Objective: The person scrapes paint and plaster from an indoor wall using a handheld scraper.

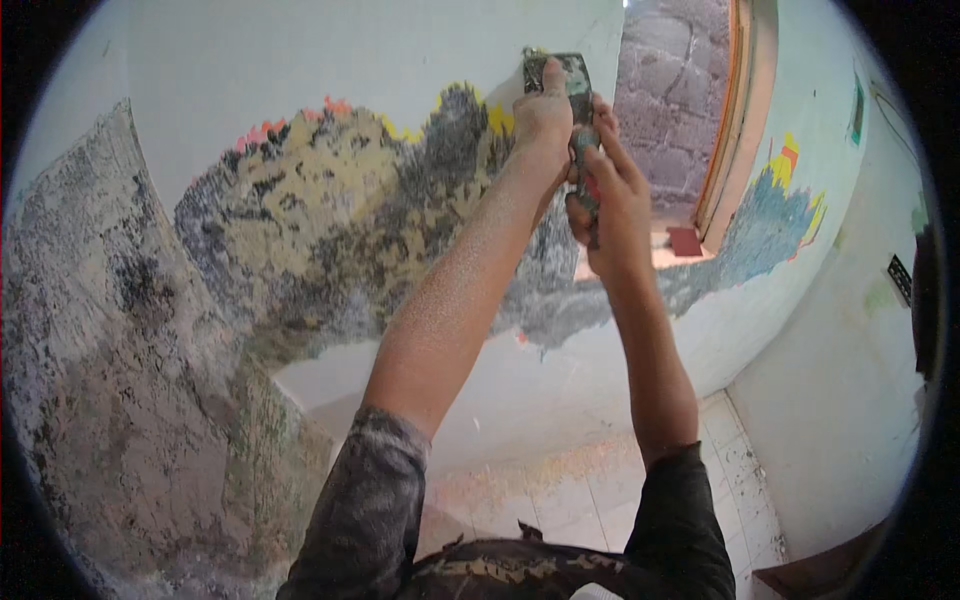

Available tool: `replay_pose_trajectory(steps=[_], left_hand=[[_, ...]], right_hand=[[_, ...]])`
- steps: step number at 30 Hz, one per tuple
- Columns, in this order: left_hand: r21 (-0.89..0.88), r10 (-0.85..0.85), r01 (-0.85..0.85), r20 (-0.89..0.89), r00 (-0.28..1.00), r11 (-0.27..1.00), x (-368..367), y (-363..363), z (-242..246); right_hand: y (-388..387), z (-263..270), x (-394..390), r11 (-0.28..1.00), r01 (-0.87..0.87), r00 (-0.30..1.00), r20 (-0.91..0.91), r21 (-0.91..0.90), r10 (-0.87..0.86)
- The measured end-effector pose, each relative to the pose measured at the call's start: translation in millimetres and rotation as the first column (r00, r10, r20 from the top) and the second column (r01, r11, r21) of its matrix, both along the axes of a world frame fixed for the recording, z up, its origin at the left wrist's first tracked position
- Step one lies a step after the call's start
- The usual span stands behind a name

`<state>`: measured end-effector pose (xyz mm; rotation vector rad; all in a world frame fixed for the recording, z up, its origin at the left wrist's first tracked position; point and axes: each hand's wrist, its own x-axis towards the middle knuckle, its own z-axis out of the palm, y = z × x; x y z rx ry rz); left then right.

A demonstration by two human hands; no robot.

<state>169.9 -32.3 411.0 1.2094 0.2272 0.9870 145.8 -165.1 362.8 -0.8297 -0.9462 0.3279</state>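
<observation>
A paint-caked scraper (pixel 577 86) with a broad flat blade is held up against the painted wall (pixel 375 45). My left hand (pixel 546 124) grips it near the blade, the thumb lying flat along the blade's face. Lower down, the fingers of my right hand (pixel 621 199) wrap the scraper's handle. Pale paint bits cling around the blade's far corner. Below and left of the tool spreads a stripped patch (pixel 315 202) of grey and tan, its upper rim edged with yellow and pink paint layers. White dust coats my left forearm.
Just right of my hands is a window opening (pixel 660 112) with a wooden frame (pixel 739 97) and a block wall behind it. A small red piece (pixel 684 241) lies on the sill. More stripped wall (pixel 97 337) stands at left. Below is a dusty tiled floor (pixel 570 510).
</observation>
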Motion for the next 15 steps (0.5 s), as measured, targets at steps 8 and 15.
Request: replay_pose_trajectory(steps=[8, 15], left_hand=[[0.014, 0.162, -0.162, -0.104, 0.981, 0.987, -25.5, -19.7, -11.4], [0.165, 0.263, -0.246, -0.094, 0.96, 0.955, -21.8, -9.4, -49.7]], right_hand=[[3.8, -8.0, -3.2, 0.999, 0.013, 0.999, -0.048, 0.039, -0.012], [3.6, -48.1, -5.6, 0.996, 0.055, 0.998, -0.004, -0.064, -0.055]])
